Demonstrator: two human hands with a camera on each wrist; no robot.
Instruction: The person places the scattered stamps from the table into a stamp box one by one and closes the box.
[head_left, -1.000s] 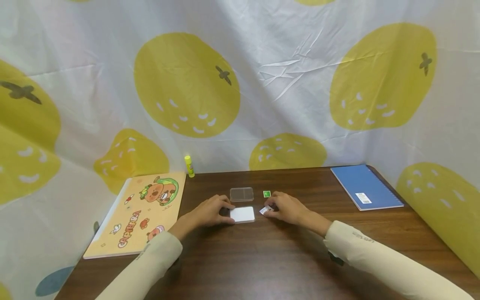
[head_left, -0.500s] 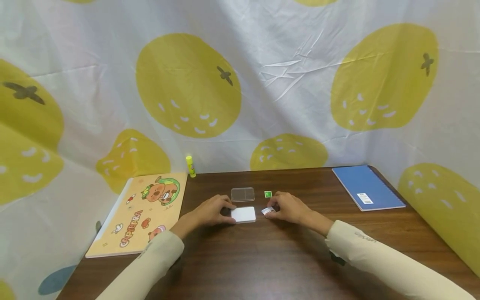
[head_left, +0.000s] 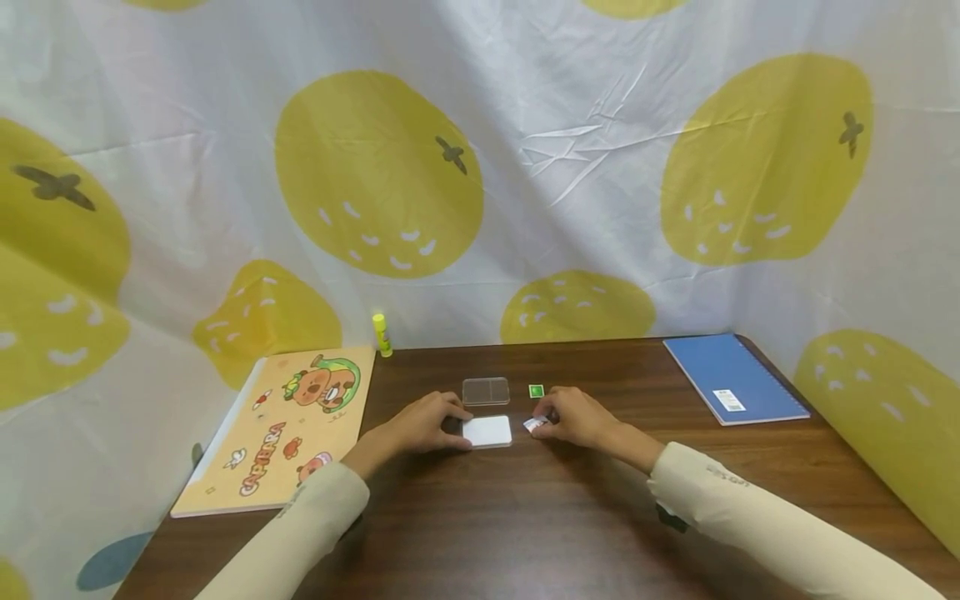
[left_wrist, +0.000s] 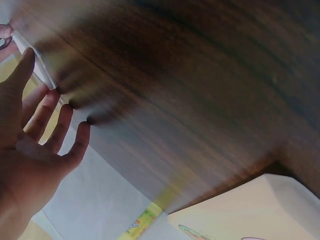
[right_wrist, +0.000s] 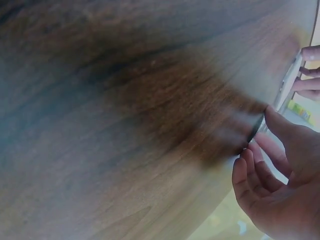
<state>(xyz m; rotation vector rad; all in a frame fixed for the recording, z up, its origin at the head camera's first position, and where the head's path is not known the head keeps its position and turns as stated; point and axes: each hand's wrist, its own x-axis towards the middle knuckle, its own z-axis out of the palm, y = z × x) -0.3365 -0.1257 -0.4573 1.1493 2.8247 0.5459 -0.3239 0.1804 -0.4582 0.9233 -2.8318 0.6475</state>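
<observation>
While hands (head_left: 573,417) work, glue stick (head_left: 381,334), notebook (head_left: 733,379) nearby

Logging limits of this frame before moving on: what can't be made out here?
- Head view: the small piece pinched by the right hand is too small to identify.
- Head view: the white card has its left edge under the left hand, hiding the grip.
- Right wrist view: motion blur smears the table.
- Head view: the green square shows no detail.
</observation>
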